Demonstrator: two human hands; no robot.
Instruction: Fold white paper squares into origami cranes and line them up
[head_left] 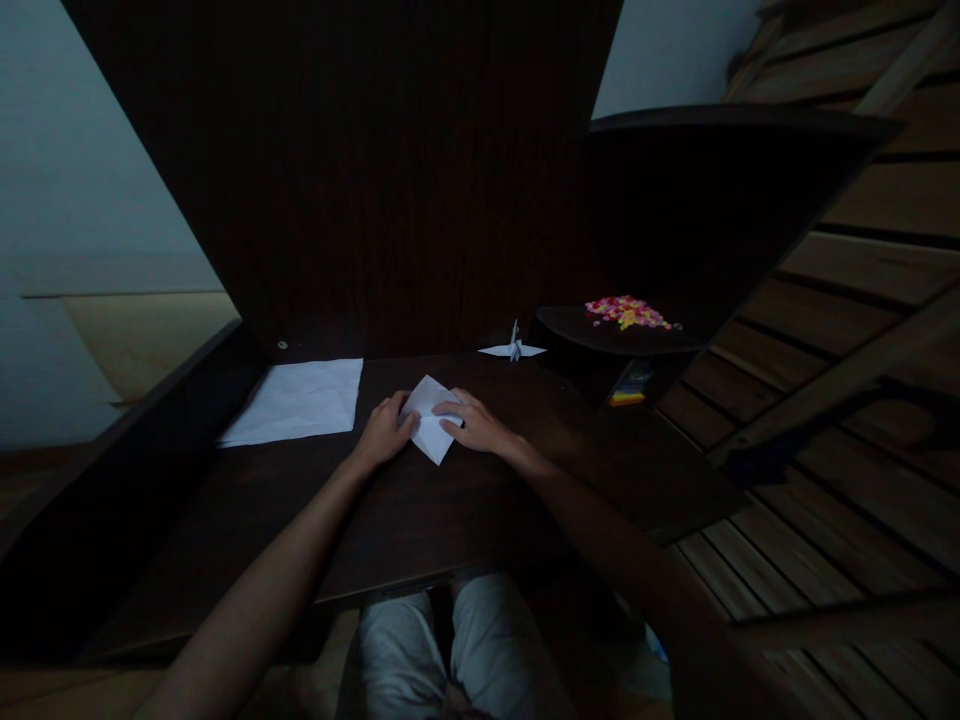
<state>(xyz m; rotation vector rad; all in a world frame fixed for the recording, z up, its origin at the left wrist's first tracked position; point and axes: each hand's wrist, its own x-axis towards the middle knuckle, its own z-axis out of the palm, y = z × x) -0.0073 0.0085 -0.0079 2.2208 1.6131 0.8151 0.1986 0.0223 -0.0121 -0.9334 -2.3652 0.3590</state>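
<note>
Left hand (384, 430): grip partly curled, thumb on the left edge of the folded paper (432, 428); cannot tell whether it pinches.
Right hand (475, 422): grip loosely spread, fingers over the paper's right side; any hold underneath is hidden.
Folded paper: between both hands, on the bench (450, 520).
Dimness: creases are faint; the striped item (630, 384) under the corner shelf (577, 328) is unclear.
Corner shelf: carries small pink, red and yellow pieces (627, 312), loosely heaped.
</note>
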